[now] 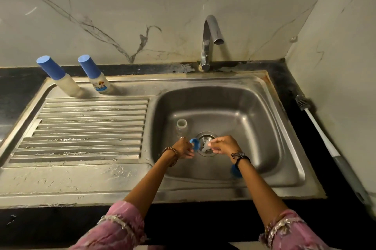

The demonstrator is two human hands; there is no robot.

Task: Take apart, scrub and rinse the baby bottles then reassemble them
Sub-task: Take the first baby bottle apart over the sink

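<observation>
Over the drain of the steel sink [264,127], my left hand [184,148] grips a blue screw ring [195,144]. My right hand [221,145] pinches a clear teat [206,146] just to the right of the ring. An open, clear bottle body [181,126] stands in the basin behind my left hand. A blue cap [236,171] lies on the basin floor under my right wrist, partly hidden. Two assembled bottles with blue caps, one at the left [59,76] and one to its right [95,75], stand at the back of the drainboard.
The tap [209,42] arches over the back of the basin and no water runs. A ribbed drainboard [85,131] lies left of the basin. A long-handled bottle brush [325,139] lies on the dark counter along the right wall.
</observation>
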